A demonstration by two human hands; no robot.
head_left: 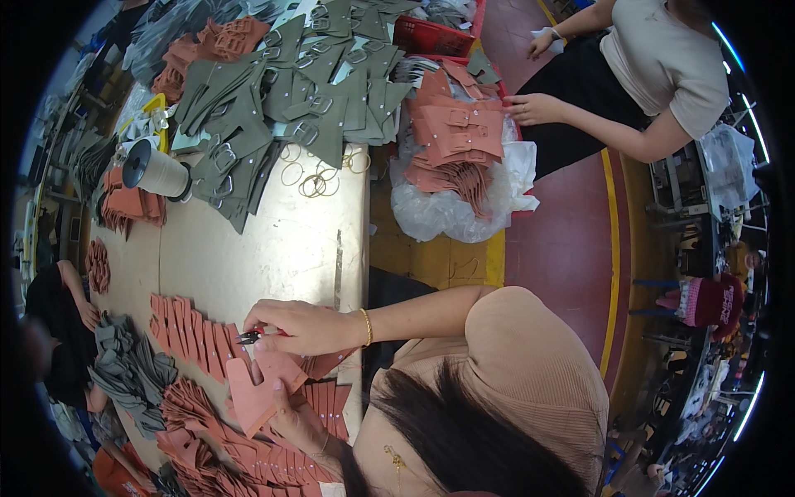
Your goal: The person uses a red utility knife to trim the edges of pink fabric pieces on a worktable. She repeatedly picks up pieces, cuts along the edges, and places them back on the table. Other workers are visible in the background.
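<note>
My right hand (310, 328), with a gold bracelet at the wrist, is closed around small thread snips (248, 338) with dark tips and a bit of red showing. The snips are at the upper edge of a notched coral leather piece (251, 394). Below, my left hand (300, 424) grips that piece, its thumb on the face. Rows of overlapping coral leather pieces (189, 331) lie on the table beside and beneath my hands. Whether a thread sits between the snips' blades is too small to tell.
Dark green buckled straps (319, 99) pile up at the table's far end, near a thread spool (157, 171) and loose rings (319, 180). A bag-lined crate of coral pieces (455, 132) adjoins the table, with a co-worker (654, 74) beside it. Grey-green pieces (132, 373) lie left.
</note>
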